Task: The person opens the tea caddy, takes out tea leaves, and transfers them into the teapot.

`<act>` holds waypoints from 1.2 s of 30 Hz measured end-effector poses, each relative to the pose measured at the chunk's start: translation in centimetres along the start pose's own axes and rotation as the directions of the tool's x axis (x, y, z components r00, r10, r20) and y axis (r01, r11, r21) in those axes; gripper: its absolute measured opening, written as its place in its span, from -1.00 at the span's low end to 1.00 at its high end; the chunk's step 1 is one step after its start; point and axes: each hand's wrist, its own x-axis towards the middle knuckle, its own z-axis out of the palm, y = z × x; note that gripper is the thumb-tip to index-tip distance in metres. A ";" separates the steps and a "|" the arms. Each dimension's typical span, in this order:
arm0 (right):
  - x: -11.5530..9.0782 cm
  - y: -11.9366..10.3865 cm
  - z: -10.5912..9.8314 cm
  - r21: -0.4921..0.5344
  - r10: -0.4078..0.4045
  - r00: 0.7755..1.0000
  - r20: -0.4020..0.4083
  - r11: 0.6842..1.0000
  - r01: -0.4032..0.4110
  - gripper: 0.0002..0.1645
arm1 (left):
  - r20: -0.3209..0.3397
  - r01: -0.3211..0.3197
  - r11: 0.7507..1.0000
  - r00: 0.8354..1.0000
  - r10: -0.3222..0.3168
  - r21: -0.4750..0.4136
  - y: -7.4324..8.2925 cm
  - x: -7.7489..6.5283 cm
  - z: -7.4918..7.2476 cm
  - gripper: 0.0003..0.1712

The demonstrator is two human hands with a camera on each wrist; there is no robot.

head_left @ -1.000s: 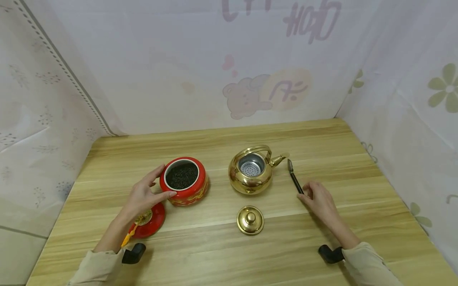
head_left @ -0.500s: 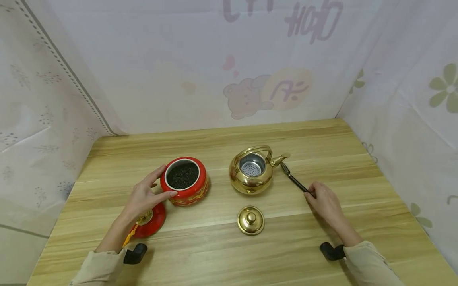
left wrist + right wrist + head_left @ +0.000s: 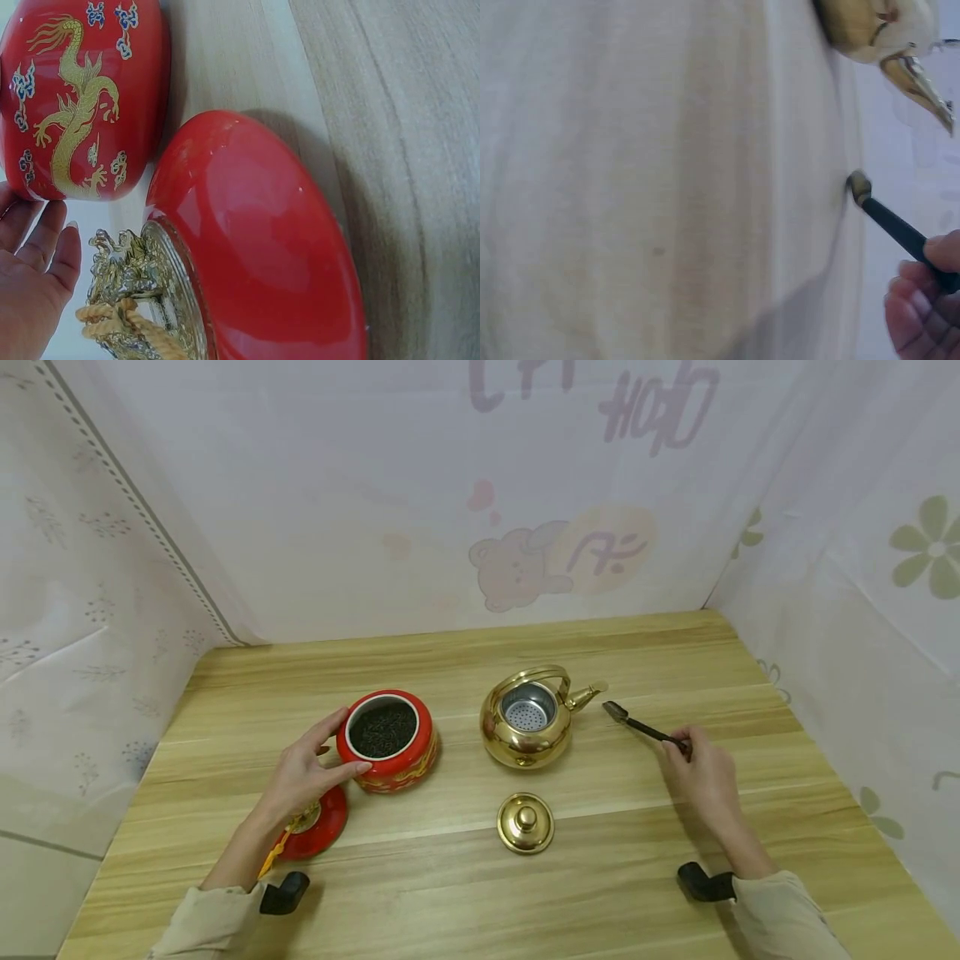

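My left hand (image 3: 303,768) holds the side of a red tea jar (image 3: 405,770), thumb at the front of the rim and fingers round the left. Dark loose tea leaves (image 3: 384,728) lie inside the jar, which bears a golden dragon in the left wrist view. In my right hand (image 3: 705,772) I pinch the black handle of a small tea scoop (image 3: 648,729). Its metal head points left toward the spout of a gold teapot (image 3: 525,747). The teapot stands lidless, showing a perforated strainer (image 3: 527,714) within. In the right wrist view the scoop (image 3: 896,229) slants down to the right.
The gold teapot lid (image 3: 526,823) lies in front of the teapot. Partly under my left forearm is the red jar lid (image 3: 262,240), with a gold knob and orange cord. Printed cloth walls (image 3: 337,485) border the wooden table (image 3: 450,902) behind and at both sides.
My right hand has moved to the right with the scoop, whose handle has swung flatter. The scoop's head neared the spout, then drew back from it. My left hand keeps its hold on the jar.
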 end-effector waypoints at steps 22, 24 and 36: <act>1.1 -11.4 -5.0 0.742 0.011 0.808 -0.589 0.403 0.535 -0.79 | -0.009 0.001 1.000 1.000 -0.001 0.007 -0.2 0.0 0.0 -0.01; 1.0 -12.7 -4.3 0.742 -0.024 0.807 -0.591 0.375 0.555 -0.74 | -0.008 0.000 1.000 1.000 0.000 0.000 -0.2 0.0 0.0 -0.01; 0.8 -19.4 2.7 0.798 -0.290 0.900 -0.325 0.427 0.426 -0.82 | -0.006 -0.001 1.000 1.000 0.001 -0.013 -0.1 0.0 0.1 0.02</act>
